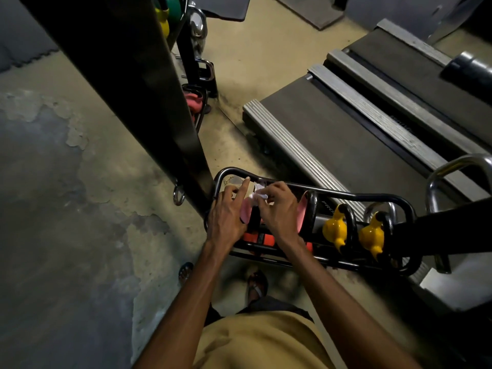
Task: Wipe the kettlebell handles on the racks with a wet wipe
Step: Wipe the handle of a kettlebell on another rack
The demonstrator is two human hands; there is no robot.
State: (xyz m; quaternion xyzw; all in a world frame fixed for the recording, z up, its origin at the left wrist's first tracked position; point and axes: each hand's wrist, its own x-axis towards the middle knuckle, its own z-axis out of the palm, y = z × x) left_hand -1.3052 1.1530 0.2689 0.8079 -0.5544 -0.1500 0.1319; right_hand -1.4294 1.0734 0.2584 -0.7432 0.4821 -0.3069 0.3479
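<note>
The rack holds a pink kettlebell and yellow kettlebells. At its left end our right hand pinches the wet wipe; our left hand has a grip we cannot tell.

Kettlebells sit in a row on the rack. A treadmill lies behind it, a post to its left.

Both bare arms reach forward, close together. The left hand shows its back, index finger straight; the right hand pinches a white wipe in curled fingertips
</note>
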